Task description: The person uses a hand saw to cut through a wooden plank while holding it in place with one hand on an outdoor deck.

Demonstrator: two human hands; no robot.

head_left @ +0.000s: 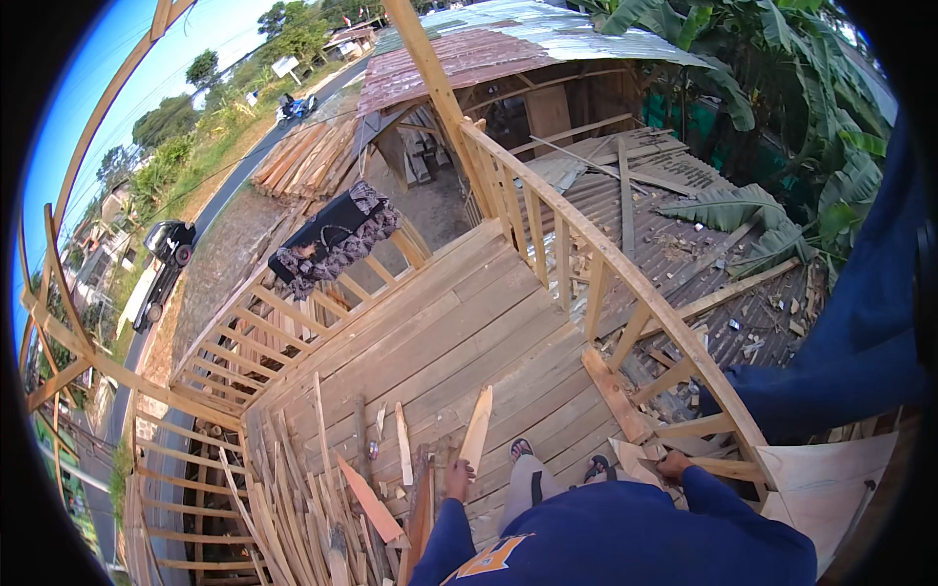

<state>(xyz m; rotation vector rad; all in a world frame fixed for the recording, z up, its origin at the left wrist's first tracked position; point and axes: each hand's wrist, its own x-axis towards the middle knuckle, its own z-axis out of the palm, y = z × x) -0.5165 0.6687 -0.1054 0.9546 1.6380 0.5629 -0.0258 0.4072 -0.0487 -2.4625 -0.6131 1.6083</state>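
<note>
My left hand is closed around the lower end of a pale wooden board, which points away from me over the plank floor. To the right, my right hand has its fingers curled at the edge of a light piece of wood, close to the railing's foot. My sandalled feet stand between the two hands. Beside my left arm lies a heap of long wood strips, with a reddish board on top. Another short pale strip lies just beyond.
Slatted wooden railings border the raised plank floor. A dark patterned cloth hangs over the far rail. Outside are a debris-strewn metal roof, stacked lumber and a road with a truck. Dark blue fabric fills the right side.
</note>
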